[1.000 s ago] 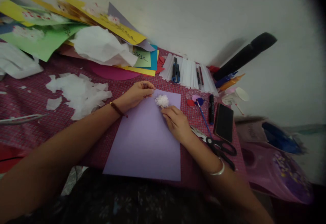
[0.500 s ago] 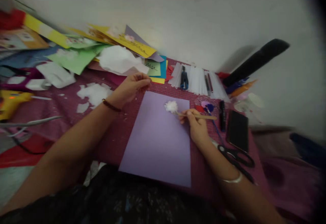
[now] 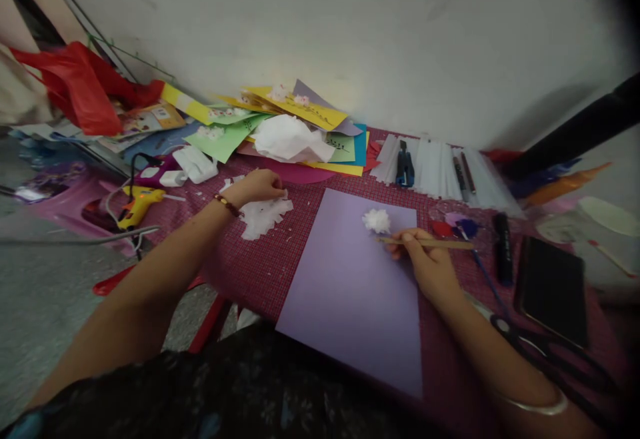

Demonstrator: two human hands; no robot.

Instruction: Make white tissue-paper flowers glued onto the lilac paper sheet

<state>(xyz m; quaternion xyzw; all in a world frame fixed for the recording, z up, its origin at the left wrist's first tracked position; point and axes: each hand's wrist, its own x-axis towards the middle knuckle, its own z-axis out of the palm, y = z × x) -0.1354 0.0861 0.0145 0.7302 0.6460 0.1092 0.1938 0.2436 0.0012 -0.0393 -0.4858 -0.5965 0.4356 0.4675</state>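
A purple sheet of paper [image 3: 350,306] lies in front of me, with a white fluffy paper puff [image 3: 376,221] near its top edge. My right hand [image 3: 425,259] is closed on a thin wooden stick [image 3: 445,244]. The stick's tip is just below the puff, over the sheet. Left of the sheet, my left hand [image 3: 261,187] hovers at a pile of torn white tissue paper pieces [image 3: 263,219]. Its fingers are curled together, and whatever they may hold is hidden.
Coloured cards [image 3: 320,112] and crumpled white tissue [image 3: 290,139] lie at the back. A yellow glue gun [image 3: 143,206] sits at the left. Clear glue sticks [image 3: 435,169], a black marker [image 3: 503,249], a phone [image 3: 553,289] and scissors [image 3: 555,356] occupy the right.
My left hand has moved left, from above the purple sheet's top corner to the torn tissue pieces. The view has turned left. My right hand keeps the stick beside the puff.
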